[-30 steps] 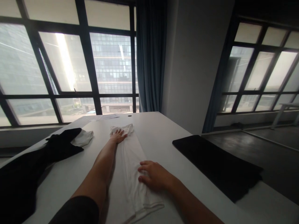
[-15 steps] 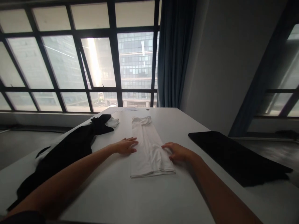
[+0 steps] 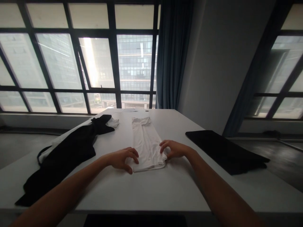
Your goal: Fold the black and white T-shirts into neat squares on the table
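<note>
A folded white garment (image 3: 146,145) lies lengthwise on the white table (image 3: 142,192), lightly wrinkled, with layered edges at its near end. At its near left corner is my left hand (image 3: 121,158), its fingertips on the cloth edge and the thumb spread away from them. My right hand (image 3: 175,149) is at the near right edge. Its bent fingers and thumb close around the cloth there, where the layers bunch slightly.
A black garment (image 3: 68,151) with white cloth (image 3: 113,123) beside it is spread along the left side. Folded black fabric (image 3: 222,151) lies on the right. Papers (image 3: 129,110) rest at the far end, before the windows and a blue curtain (image 3: 169,63).
My left hand has slid nearer to me, to the garment's lower left corner. My right hand's fingers have curled in on the right edge, and the cloth there is drawn inward.
</note>
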